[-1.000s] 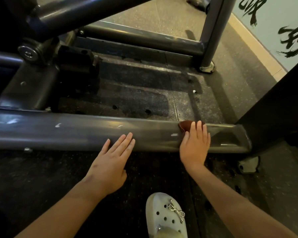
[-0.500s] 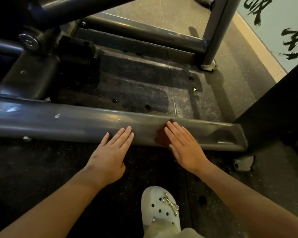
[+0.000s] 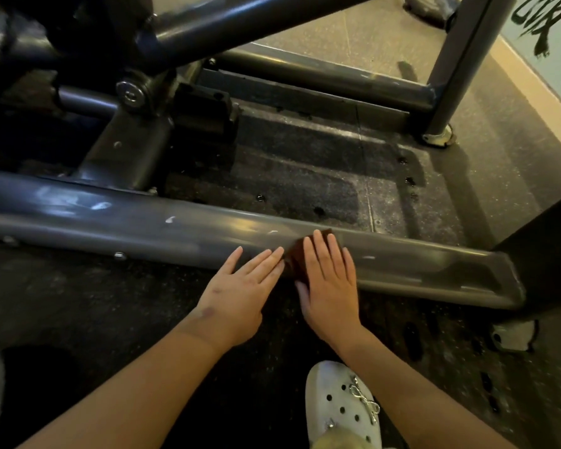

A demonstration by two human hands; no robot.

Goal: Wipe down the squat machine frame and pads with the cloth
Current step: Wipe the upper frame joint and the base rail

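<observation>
A thick grey floor rail of the squat machine frame runs left to right across the view. My right hand lies flat with straight fingers on a small dark brown cloth, pressing it against the rail's near side. Most of the cloth is hidden under that hand. My left hand rests flat beside it, fingertips on the rail's lower edge, almost touching the cloth. No pads are in view.
Dark rubber floor mat lies behind the rail. A rear rail and an upright post stand at the back right, a pivot bracket at the left. A black block meets the rail's right end. My white clog is below.
My right hand has slid the cloth leftward along the rail, from near its right end to right beside my left hand. The left hand has stayed in place.
</observation>
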